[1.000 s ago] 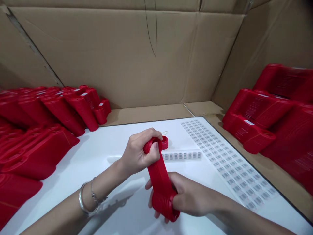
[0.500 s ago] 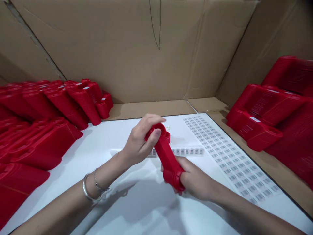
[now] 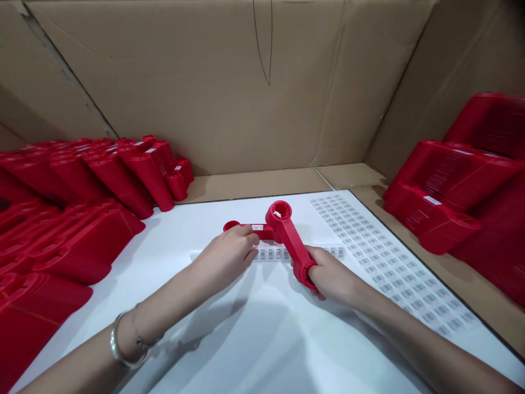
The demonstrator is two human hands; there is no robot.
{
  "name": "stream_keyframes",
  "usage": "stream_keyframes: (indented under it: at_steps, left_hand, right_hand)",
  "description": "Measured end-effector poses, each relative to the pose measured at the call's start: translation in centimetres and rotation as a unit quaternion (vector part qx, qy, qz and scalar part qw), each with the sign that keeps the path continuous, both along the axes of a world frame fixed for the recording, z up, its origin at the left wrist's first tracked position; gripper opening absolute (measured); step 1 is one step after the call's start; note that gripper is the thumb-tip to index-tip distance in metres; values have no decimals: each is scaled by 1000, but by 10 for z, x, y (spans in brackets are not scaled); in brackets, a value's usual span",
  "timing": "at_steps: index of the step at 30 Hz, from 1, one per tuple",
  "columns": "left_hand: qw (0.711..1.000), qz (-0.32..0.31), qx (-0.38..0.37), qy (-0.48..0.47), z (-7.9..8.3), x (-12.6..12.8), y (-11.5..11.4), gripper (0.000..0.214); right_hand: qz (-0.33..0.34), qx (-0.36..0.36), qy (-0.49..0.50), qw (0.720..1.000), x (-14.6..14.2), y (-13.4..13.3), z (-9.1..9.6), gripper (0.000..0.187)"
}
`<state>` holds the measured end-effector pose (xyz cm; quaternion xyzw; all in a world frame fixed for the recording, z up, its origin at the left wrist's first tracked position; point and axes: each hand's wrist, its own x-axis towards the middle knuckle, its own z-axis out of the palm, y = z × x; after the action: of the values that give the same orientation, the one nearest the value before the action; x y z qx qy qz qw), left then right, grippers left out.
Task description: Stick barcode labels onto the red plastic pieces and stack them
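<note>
Red wrenches (image 3: 287,235) under left hand (image 3: 225,257), right hand (image 3: 330,276), near tabletop's far edge (image 3: 262,196)

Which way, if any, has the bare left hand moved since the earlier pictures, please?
Yes: the bare left hand has moved leftward along the white strip of barcode labels.

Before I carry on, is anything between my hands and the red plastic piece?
Nothing visible stands in the way. Your left hand rests on the piece's left arm, and your right hand holds the end of the red plastic piece. The barcode label strip lies beyond it, on the white table.
</note>
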<state>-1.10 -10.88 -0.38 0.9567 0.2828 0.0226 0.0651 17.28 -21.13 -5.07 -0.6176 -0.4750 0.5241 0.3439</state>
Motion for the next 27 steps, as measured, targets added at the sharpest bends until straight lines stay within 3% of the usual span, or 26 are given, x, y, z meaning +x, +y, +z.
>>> stream_keyframes:
  at_steps: [5,12,21,27]
  left_hand:
    - [999,-2,-23,-44,-21,-6,-1,25]
    - [994,12,-24,-110,-36,-10,6,23]
    - [991,17,-41,-125,-32,-7,3,19]
    - [976,-49,-121,-174,-3,-8,-2,15]
  right_hand:
    - [2,26,-34,999,0,1,1,21]
    - [9,-14,-36,999,0,2,6,16]
    - [4,8,-56,998,0,5,5,17]
    - [-8,31,-122,992,-6,6,6,16]
